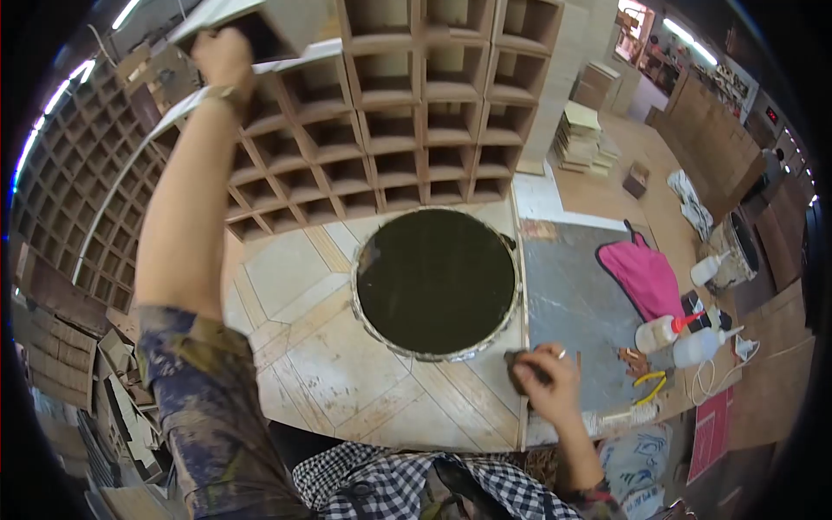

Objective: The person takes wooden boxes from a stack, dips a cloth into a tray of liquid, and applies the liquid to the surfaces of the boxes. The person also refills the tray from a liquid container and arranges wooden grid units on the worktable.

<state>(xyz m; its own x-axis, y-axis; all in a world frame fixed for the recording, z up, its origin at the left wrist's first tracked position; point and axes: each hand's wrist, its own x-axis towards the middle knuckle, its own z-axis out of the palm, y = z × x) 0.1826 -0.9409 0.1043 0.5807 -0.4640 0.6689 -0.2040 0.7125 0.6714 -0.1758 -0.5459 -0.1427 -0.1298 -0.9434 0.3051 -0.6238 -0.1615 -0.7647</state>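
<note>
My left hand is raised at the upper left, its fingers closed on the edge of an open square wooden box. That box is at the top of a stack of similar wooden boxes with their hollow sides toward me. My right hand is low on the right, closed around a small dark lump whose kind I cannot make out. Between the hands stands a round tub with a crusted rim, filled with dark liquid. The right hand is just off the tub's lower right edge.
On the right lie a pink cloth item, a red-tipped glue bottle, a white bottle and yellow-handled pliers. Stacked boards and a stained bucket stand farther off. More boxes rise at left.
</note>
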